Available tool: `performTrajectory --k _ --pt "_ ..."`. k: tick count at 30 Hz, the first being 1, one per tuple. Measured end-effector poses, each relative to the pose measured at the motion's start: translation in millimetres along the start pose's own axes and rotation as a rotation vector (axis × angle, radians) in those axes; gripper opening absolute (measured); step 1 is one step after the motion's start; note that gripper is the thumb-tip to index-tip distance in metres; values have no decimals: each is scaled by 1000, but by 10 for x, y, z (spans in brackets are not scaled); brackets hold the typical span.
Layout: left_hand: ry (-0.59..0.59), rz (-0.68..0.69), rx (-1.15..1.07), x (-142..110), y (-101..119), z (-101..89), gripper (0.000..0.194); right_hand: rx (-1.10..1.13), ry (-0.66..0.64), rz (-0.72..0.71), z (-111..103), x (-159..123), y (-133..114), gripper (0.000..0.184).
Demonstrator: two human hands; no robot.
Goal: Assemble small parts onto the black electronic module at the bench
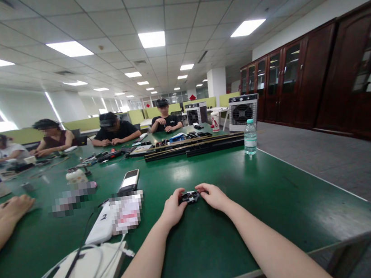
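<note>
A small black device (189,197) with tiny parts on it rests on the green table (281,190), held between both hands. My left hand (173,207) grips its left end with curled fingers. My right hand (213,195) pinches its right end, fingers bent over it. Both forearms reach in from the bottom edge of the view.
A smartphone (129,180), a white power bank (101,223) with cables and a white box (83,271) lie to the left. Long black bars (193,147) and a water bottle (250,137) stand further back. Another person's hands (6,210) rest at left; several people sit at the far end.
</note>
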State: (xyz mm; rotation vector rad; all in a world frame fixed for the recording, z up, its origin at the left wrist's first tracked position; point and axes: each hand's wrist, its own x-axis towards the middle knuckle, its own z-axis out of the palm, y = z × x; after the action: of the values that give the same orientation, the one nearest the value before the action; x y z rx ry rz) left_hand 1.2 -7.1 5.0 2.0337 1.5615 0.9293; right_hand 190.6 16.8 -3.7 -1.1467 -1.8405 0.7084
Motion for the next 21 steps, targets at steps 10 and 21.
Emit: performTrajectory --k 10,21 --pt "-23 4 16 -2 23 -11 42 -36 -3 2 -36 -8 -72 35" --pt "-20 4 -1 -1 10 -8 41 -30 0 5 -43 -23 -114 34"
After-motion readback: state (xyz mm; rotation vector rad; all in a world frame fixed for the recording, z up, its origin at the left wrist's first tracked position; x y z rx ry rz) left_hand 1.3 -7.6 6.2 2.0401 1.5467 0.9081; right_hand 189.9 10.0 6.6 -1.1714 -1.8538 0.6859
